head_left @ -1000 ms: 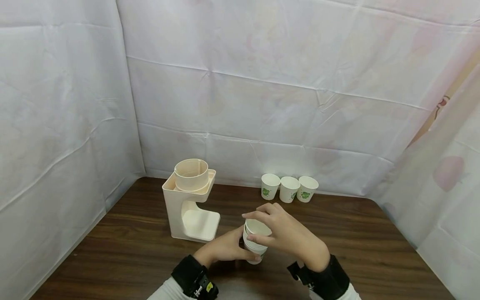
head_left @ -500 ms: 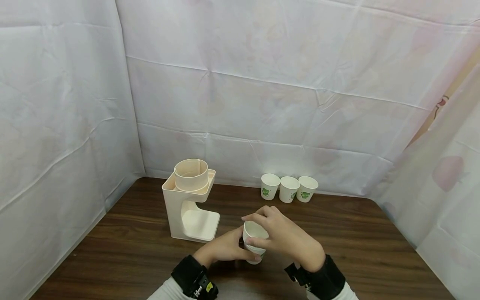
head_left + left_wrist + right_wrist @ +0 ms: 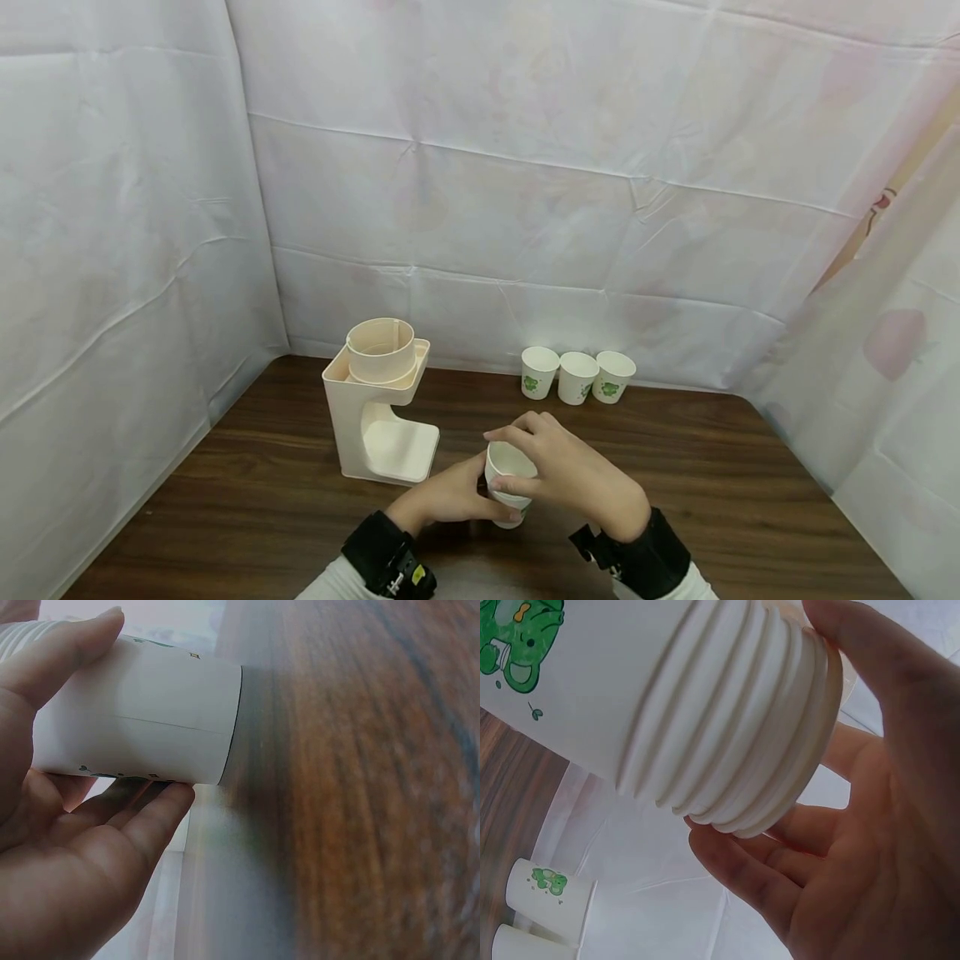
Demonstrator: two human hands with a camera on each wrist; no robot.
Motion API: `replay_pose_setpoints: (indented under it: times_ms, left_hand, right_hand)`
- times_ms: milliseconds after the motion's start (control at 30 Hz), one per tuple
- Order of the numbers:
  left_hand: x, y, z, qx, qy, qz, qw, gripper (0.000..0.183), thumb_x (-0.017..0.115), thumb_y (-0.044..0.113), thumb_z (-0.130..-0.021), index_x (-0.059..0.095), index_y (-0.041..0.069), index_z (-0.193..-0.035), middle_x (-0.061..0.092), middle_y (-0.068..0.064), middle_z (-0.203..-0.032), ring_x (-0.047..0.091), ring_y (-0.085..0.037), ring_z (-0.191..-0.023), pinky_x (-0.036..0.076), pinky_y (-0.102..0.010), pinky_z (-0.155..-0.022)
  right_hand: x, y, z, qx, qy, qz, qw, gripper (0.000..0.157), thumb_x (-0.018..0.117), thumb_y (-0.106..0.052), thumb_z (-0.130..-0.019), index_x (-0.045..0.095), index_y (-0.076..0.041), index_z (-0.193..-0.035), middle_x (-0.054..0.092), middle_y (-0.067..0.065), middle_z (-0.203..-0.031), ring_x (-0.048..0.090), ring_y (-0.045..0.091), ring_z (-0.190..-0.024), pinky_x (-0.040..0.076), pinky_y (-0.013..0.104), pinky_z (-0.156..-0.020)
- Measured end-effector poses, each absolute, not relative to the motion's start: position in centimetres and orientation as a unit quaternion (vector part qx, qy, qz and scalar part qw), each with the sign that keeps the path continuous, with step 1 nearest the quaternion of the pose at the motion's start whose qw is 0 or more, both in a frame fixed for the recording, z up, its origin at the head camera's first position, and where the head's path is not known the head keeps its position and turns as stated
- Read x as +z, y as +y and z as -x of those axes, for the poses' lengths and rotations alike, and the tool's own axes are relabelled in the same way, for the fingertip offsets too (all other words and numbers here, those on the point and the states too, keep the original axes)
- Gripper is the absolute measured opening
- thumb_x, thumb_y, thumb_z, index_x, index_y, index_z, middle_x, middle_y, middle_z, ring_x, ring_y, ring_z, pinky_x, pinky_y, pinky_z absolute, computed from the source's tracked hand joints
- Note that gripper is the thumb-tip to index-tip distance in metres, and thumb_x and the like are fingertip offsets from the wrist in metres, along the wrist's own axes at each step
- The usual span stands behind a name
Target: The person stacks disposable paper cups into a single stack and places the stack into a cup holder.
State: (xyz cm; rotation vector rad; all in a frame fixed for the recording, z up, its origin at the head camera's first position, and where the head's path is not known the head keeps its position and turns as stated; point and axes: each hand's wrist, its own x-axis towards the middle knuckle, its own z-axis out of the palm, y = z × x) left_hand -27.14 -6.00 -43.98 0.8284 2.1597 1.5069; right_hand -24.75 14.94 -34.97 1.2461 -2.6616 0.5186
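A stack of nested white paper cups (image 3: 512, 460) stands upright near the front middle of the table in the head view. My left hand (image 3: 448, 497) grips its lower part from the left, thumb in front. In the left wrist view, the bottom cup (image 3: 150, 712) has its base close to the wood. My right hand (image 3: 566, 471) comes from the right and holds the top, thumb and fingers around the rims. Several stacked rims (image 3: 735, 712) show up close in the right wrist view, above a green cartoon animal print (image 3: 532, 645).
A cream plastic stand (image 3: 348, 429) with a round open cylinder (image 3: 381, 367) on top is left of the stack. Three white paper cups (image 3: 577, 379) stand in a row at the back of the dark wooden table (image 3: 712, 467). White cloth (image 3: 480, 183) hangs behind.
My right hand has shifted slightly down and left, and the top cup's rim has moved with it, now more level over the stack. My left hand has stayed in place.
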Motion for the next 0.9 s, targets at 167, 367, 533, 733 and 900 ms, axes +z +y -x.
replay_pose_setpoints:
  times_ms: [167, 367, 533, 733, 900]
  left_hand:
    - [-43.9, -6.1, 27.0, 0.535, 0.771, -0.288, 0.191, 0.078, 0.083, 0.027, -0.084, 0.039, 0.013, -0.147, 0.058, 0.007, -0.125, 0.057, -0.011, -0.113, 0.042, -0.038, -0.1]
    - [-43.7, -6.0, 27.0, 0.528, 0.779, -0.286, 0.183, 0.079, 0.083, 0.029, -0.083, 0.039, 0.017, -0.147, 0.058, 0.009, -0.125, 0.056, -0.011, -0.114, 0.041, -0.04, -0.101]
    - [-43.8, -6.0, 27.0, 0.525, 0.781, -0.288, 0.178, 0.079, 0.083, 0.028, -0.083, 0.039, 0.023, -0.148, 0.059, 0.011, -0.124, 0.056, -0.01, -0.115, 0.04, -0.04, -0.102]
    - [-43.9, -5.9, 27.0, 0.526, 0.781, -0.288, 0.173, 0.078, 0.085, 0.027, -0.082, 0.041, 0.024, -0.146, 0.061, 0.012, -0.121, 0.057, -0.01, -0.115, 0.04, -0.039, -0.102]
    - [-43.9, -5.9, 27.0, 0.522, 0.789, -0.279, 0.164, 0.077, 0.086, 0.027, -0.08, 0.044, 0.021, -0.144, 0.062, 0.012, -0.119, 0.057, -0.01, -0.114, 0.041, -0.039, -0.101]
  right_hand:
    - [-34.9, 15.0, 24.7, 0.176, -0.892, -0.412, 0.058, 0.046, 0.068, -0.039, -0.096, 0.06, -0.021, -0.137, 0.058, 0.001, -0.119, 0.053, 0.019, -0.11, 0.05, 0.037, -0.089]
    - [-34.8, 15.3, 24.8, 0.179, -0.893, -0.409, 0.047, 0.048, 0.069, -0.038, -0.096, 0.058, -0.021, -0.139, 0.058, 0.001, -0.122, 0.052, 0.019, -0.114, 0.049, 0.038, -0.091]
    - [-34.5, 15.8, 25.0, 0.184, -0.897, -0.4, 0.048, 0.05, 0.072, -0.038, -0.094, 0.059, -0.02, -0.139, 0.059, -0.001, -0.125, 0.053, 0.019, -0.117, 0.049, 0.038, -0.091]
    - [-33.8, 16.3, 25.0, 0.183, -0.901, -0.39, 0.056, 0.051, 0.069, -0.048, -0.094, 0.06, -0.021, -0.136, 0.059, -0.001, -0.127, 0.055, 0.016, -0.113, 0.05, 0.036, -0.086]
    - [-33.5, 16.9, 25.1, 0.184, -0.907, -0.374, 0.06, 0.051, 0.068, -0.052, -0.093, 0.062, -0.021, -0.133, 0.058, 0.0, -0.13, 0.055, 0.017, -0.116, 0.049, 0.04, -0.09]
